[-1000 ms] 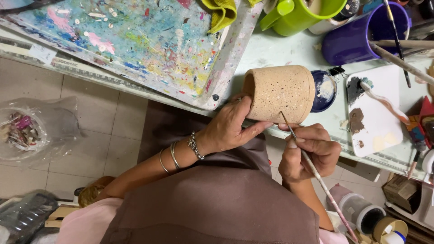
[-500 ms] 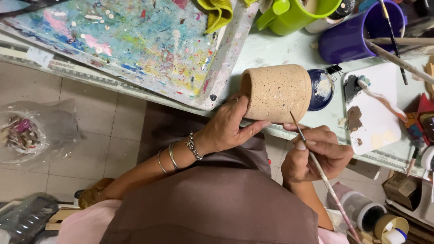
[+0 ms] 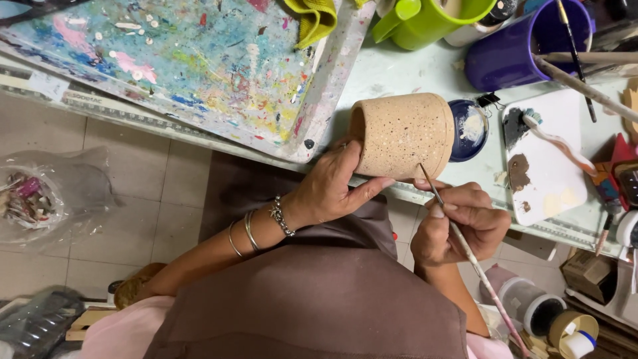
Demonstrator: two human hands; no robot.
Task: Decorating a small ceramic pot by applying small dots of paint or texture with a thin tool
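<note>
My left hand [image 3: 332, 189] has the speckled tan pot [image 3: 402, 135] on its side, mouth turned left, just over the near edge of the counter [image 3: 399, 70]. My thumb runs along the pot's underside and my other fingers [image 3: 345, 151] curl over its rim, clamped on it. My right hand [image 3: 458, 226] sits just below the pot, fingers pressed together around a thin paintbrush [image 3: 465, 246], pinching it like a pen. The brush tip touches the pot's lower wall near its base, and the handle slants down to the right past my wrist. Just right of the pot lies a small dark-blue dish [image 3: 470, 129], then a white palette [image 3: 548, 159] smeared with brown. The paint-splattered tray [image 3: 193, 66] lies to the left, with a green mug [image 3: 432, 20] and a purple cup [image 3: 518, 46] further back.
</note>
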